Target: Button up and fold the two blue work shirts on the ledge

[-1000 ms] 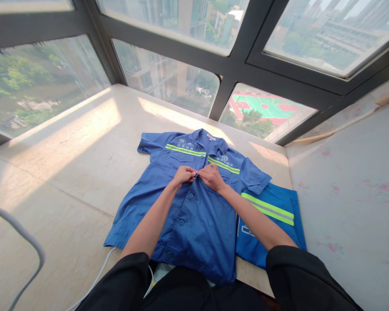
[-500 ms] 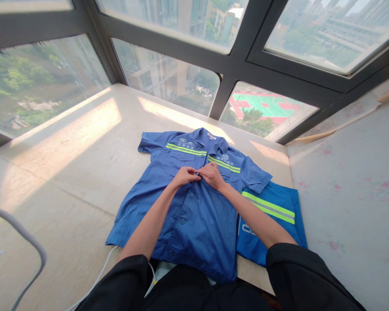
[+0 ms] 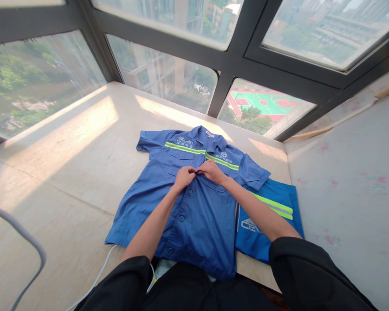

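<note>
A blue short-sleeved work shirt [image 3: 204, 224] with yellow-green reflective strips lies face up, its collar toward the window. At the front placket, about chest height, my left hand [image 3: 185, 176] pinches the shirt's edge. Fingertips of my right hand [image 3: 211, 171] meet the left ones there, closed on the same bit of placket. The button between them is hidden by the fingers. Below the hands, several buttons down the front show as fastened. Above, the collar [image 3: 199, 134] lies spread apart.
A folded brighter-blue garment [image 3: 283, 198] with a reflective band lies at the right, partly under the shirt's sleeve. A grey cable [image 3: 35, 246] arcs at the lower left, and a thin white cord [image 3: 105, 268] runs beside my left arm. Windows [image 3: 162, 73] border the pale ledge [image 3: 68, 172].
Both hands stay pinched at the same place on the placket, with slight finger movement. The view has shifted a little, and more lettering on the folded garment shows beside my right forearm.
</note>
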The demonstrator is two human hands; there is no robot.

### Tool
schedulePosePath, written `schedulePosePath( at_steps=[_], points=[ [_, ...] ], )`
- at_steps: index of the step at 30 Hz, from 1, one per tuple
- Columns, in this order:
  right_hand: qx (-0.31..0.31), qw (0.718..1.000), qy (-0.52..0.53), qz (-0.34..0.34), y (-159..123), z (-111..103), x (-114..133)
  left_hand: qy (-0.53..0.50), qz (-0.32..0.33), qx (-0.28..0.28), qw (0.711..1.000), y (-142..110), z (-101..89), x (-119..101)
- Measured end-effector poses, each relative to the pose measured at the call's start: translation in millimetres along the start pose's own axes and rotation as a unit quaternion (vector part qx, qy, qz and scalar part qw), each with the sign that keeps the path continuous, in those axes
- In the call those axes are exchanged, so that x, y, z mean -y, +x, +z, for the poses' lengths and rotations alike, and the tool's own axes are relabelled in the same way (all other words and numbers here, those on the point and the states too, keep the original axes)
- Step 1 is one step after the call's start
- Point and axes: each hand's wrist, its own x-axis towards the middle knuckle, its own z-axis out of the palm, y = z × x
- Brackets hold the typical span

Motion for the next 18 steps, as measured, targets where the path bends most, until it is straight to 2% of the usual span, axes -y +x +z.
schedulePosePath(
  at_steps=[8, 12, 15, 18],
  points=[
    [0.0, 1.0, 0.005, 0.028, -3, 1, 4, -0.037, -0.019, 0.018, 0.999, 7, -0.7, 6],
    [-0.032, 0.998, 0.0, 0.058, -2, -1, 5, -0.057, -0.032, 0.012, 0.998, 7, 1.2, 8],
    [-0.061, 0.997, -0.023, 0.052, -1, -4, 11, -0.073, -0.041, 0.006, 0.997, 7, 3.1, 9],
    [-0.121, 0.989, -0.05, 0.075, -6, -7, 23, -0.092, -0.046, 0.004, 0.995, 6, 4.0, 11]
  ],
)
